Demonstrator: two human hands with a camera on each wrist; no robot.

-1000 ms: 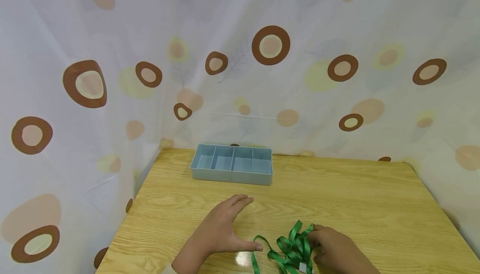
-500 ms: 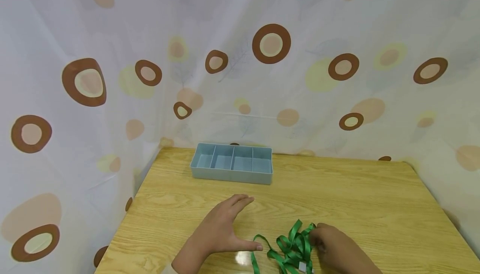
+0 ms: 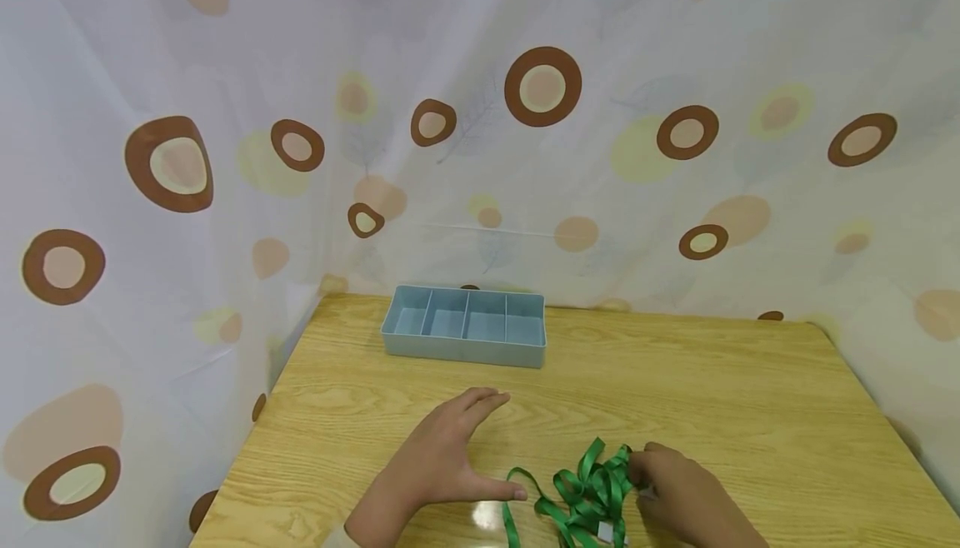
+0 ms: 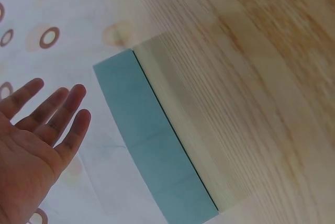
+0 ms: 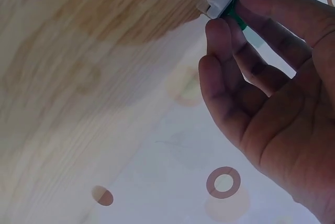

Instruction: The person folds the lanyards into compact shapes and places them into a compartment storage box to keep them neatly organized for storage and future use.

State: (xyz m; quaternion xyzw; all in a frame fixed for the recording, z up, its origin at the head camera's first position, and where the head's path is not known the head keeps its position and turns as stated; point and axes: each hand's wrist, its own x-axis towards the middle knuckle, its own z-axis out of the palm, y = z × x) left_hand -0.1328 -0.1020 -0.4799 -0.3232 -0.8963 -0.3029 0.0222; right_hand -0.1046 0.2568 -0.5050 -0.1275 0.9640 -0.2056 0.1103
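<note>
A loose heap of green ribbon (image 3: 592,490) lies on the table near its front, with a small white piece (image 3: 605,532) at its lower edge. My right hand (image 3: 686,494) pinches the ribbon at the heap's right side. In the right wrist view, a white plastic piece (image 5: 219,1) shows by the thumb and fingertips; what it belongs to is partly hidden. Left of the heap, my left hand (image 3: 442,460) is held with thumb and fingers spread wide apart. Its thumb tip is close to a loop of ribbon, and nothing is in its grasp.
Toward the back of the wooden table (image 3: 720,390) stands a light blue tray (image 3: 465,351) with several compartments, beyond my left hand. A patterned white curtain (image 3: 465,156) hangs behind the table and along both sides.
My right hand has shifted slightly to the right at the edge of the ribbon heap, and the ribbon there has moved a little. My left hand and the tray stay as they were.
</note>
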